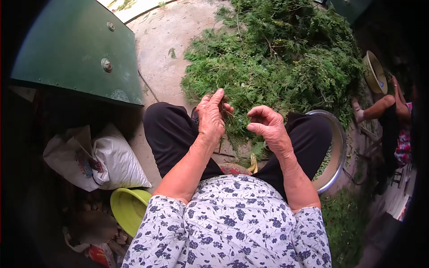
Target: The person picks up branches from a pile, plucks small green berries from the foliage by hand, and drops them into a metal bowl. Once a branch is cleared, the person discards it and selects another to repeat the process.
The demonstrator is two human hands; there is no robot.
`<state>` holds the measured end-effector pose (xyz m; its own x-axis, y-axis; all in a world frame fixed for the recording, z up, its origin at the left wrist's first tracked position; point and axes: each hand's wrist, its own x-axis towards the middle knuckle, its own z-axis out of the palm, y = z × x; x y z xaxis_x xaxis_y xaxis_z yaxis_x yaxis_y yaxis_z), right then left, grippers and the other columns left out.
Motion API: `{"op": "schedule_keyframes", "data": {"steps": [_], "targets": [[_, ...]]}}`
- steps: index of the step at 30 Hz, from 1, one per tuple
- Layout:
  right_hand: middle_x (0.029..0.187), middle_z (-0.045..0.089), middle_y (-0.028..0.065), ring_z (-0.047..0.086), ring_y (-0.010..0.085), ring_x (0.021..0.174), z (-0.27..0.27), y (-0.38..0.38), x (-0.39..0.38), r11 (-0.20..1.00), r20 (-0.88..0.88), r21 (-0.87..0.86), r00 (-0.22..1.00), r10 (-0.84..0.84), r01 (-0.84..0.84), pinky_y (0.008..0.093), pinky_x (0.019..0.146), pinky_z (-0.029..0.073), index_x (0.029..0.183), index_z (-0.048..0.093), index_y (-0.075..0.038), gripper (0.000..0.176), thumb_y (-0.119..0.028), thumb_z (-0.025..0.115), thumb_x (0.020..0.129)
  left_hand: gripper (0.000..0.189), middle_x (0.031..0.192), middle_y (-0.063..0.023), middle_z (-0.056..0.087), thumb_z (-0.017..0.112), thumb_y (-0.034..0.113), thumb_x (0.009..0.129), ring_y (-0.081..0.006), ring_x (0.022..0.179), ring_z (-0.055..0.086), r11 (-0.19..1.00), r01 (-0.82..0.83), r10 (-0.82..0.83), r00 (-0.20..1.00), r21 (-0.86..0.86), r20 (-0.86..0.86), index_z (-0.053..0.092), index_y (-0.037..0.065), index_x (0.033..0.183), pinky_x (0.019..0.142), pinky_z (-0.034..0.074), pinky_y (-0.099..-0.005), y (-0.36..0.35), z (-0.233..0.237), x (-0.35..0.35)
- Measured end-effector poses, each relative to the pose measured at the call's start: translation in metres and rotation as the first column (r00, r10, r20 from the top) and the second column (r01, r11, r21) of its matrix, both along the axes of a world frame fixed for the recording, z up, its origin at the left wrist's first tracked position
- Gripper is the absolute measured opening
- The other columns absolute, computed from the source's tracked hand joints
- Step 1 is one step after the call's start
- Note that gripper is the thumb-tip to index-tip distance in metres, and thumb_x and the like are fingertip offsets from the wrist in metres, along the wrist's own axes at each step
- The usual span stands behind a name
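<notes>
In the head view my left hand (212, 115) is closed around a small evergreen sprig (227, 117) with brownish stems, whose thin ends stick out past the fingers. A short way to its right, my right hand (271, 127) is held with its fingers curled in and the thumb close to the index finger. Whatever lies in that pinch is too small or hidden to make out. Both hands are above my lap, apart from each other. Just beyond them spreads a big heap of cut green branches (272, 58) with flat, scaly leaves.
A metal basin (342, 147) with small green bits stands beside my right knee. On the left are a green metal cabinet (80, 53), a white sack (117, 156) and a yellow-green bowl (129, 207). Another person's leg (380, 107) and a pale basin (374, 71) are at right.
</notes>
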<state>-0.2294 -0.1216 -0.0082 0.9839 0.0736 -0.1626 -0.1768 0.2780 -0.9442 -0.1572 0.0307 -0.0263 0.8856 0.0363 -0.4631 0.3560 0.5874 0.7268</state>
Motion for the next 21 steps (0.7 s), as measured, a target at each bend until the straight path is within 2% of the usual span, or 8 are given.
{"op": "schedule_keyframes", "data": {"steps": [6,8,10,12,13,14,16,21], "targets": [[0.073,0.051,-0.0061,0.046,0.0025,0.066,-0.006,0.013,0.001,0.997,-0.014,-0.073,1.0,0.011,-0.012,0.0158,0.058,0.038,0.096,0.059,-0.003,0.019,-0.006,0.065,0.078,0.015,0.068,-0.0025,0.055,0.063,0.015,0.082,-0.0131,0.047,0.054,1.0,-0.012,0.012,1.0,0.015,0.001,0.053,0.005,0.082,0.042,0.048,-0.0266,-0.006,-0.003,-0.003],[0.077,0.054,-0.0047,0.049,0.0023,0.066,-0.009,0.01,0.001,0.998,-0.137,0.048,0.99,-0.042,0.049,0.0164,0.058,0.041,0.093,0.058,-0.002,0.016,-0.005,0.064,0.079,0.015,0.068,-0.0025,0.055,0.064,0.016,0.082,-0.0134,0.047,0.055,1.0,-0.002,0.001,1.0,0.004,0.022,0.053,0.005,0.082,0.042,0.048,-0.0264,-0.006,-0.002,-0.004],[0.076,0.055,-0.0042,0.049,0.0024,0.063,-0.008,0.004,0.004,0.998,-0.112,-0.029,0.992,-0.061,0.058,0.0167,0.057,0.042,0.091,0.058,-0.002,0.012,-0.005,0.062,0.081,0.017,0.069,-0.0021,0.056,0.065,0.017,0.081,-0.0134,0.05,0.057,0.988,0.126,-0.131,0.991,0.094,0.042,0.053,0.006,0.083,0.043,0.049,-0.0262,-0.005,0.002,-0.007],[0.076,0.055,-0.0033,0.05,0.0027,0.064,-0.008,-0.001,0.006,0.989,-0.103,0.065,0.987,-0.125,0.132,0.0171,0.058,0.042,0.092,0.058,-0.002,0.013,-0.005,0.062,0.08,0.017,0.071,-0.0012,0.057,0.066,0.019,0.081,-0.0113,0.054,0.057,0.979,0.178,-0.186,0.98,0.102,0.077,0.054,0.006,0.081,0.044,0.048,-0.0248,-0.003,0.004,-0.01],[0.076,0.055,-0.0033,0.05,0.0027,0.064,-0.008,-0.003,0.007,0.989,-0.103,0.062,0.986,-0.129,0.136,0.0171,0.058,0.042,0.092,0.058,-0.002,0.013,-0.005,0.062,0.08,0.017,0.073,-0.0004,0.057,0.066,0.017,0.081,-0.0097,0.057,0.056,0.927,0.341,-0.35,0.936,0.154,0.041,0.053,0.006,0.082,0.047,0.048,-0.0245,0.001,0.005,-0.011],[0.076,0.055,-0.003,0.051,0.0032,0.065,-0.009,-0.004,0.01,0.988,-0.034,-0.043,0.988,-0.152,0.15,0.0175,0.058,0.043,0.089,0.059,-0.001,0.011,-0.004,0.063,0.079,0.016,0.076,0.0003,0.057,0.066,0.016,0.081,-0.0081,0.06,0.055,0.847,0.493,-0.503,0.865,0.2,-0.002,0.053,0.006,0.083,0.05,0.049,-0.0242,0.003,0.005,-0.012],[0.076,0.055,-0.0024,0.052,0.0043,0.067,-0.01,-0.005,0.013,0.95,0.108,-0.245,0.979,-0.171,0.193,0.0184,0.06,0.043,0.084,0.06,0.001,0.008,-0.002,0.064,0.077,0.015,0.074,0.0004,0.058,0.066,0.016,0.08,-0.0067,0.057,0.052,0.83,0.519,-0.532,0.846,0.206,0.013,0.056,0.005,0.083,0.048,0.046,-0.0225,0.001,0.004,-0.015],[0.076,0.056,0.0046,0.055,0.0127,0.068,-0.014,-0.001,0.015,0.822,0.345,-0.493,0.931,-0.117,0.286,0.0254,0.06,0.044,0.083,0.061,-0.001,0.013,0.003,0.064,0.071,0.011,0.066,0.003,0.055,0.066,0.012,0.078,-0.003,0.053,0.046,0.793,0.545,-0.581,0.811,0.272,0.068,0.06,0.004,0.075,0.043,0.036,-0.0194,-0.002,0.003,-0.018]]}}
